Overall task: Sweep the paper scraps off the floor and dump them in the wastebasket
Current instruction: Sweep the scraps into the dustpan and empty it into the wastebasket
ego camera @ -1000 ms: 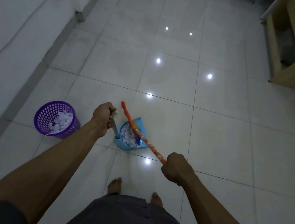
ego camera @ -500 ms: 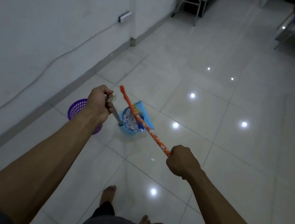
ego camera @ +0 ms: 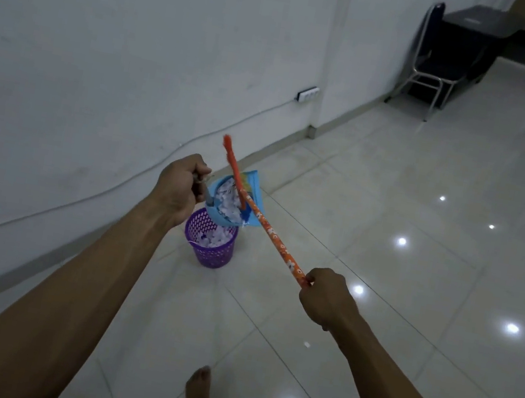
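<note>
left hand (ego camera: 180, 185) fisted on pan (ego camera: 236, 201) handle, scraps (ego camera: 227, 201) heaped above bin (ego camera: 212, 242) at 12 o'clock; right hand (ego camera: 324, 297) grips broom (ego camera: 269, 231); fast tilt risks spilling past rim.

Glossy pale floor tiles (ego camera: 412, 293) throw back sharp spots of light, smooth as glass. The wastebasket (ego camera: 211, 246) looks like purple plastic, perforated in a lattice, with crumpled white paper scraps (ego camera: 213, 237) inside. Above it, the blue dustpan (ego camera: 250, 193) has a smooth plastic sheen and carries more rumpled paper. The broom handle (ego camera: 276, 244) shows a slick orange wrap printed with white flowers. The wall (ego camera: 108, 34) is matt, painted, faintly scuffed. Far back, the chair (ego camera: 429, 67) has shiny metal legs and a dark, dull seat.
</note>
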